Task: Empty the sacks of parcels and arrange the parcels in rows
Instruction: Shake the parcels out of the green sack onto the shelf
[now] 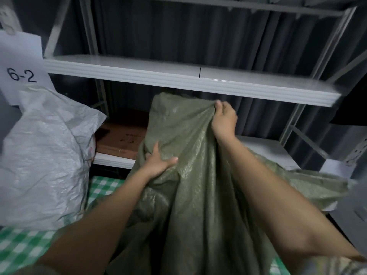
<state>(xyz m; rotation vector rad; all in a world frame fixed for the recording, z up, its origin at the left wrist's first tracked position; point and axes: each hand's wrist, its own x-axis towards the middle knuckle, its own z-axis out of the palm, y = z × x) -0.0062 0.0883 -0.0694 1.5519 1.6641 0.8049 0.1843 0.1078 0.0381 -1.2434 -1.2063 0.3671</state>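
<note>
Green woven sack held upright before the shelves. Right hand fingers bunch its top; left hand fingers pinch a fold lower down. White sack stands left.

Open room above the long white metal shelf board up to the next board. Below it, blocked in the middle by the raised olive-green woven sack, at left by the bulging white woven sack and flat brown cardboard box.
</note>
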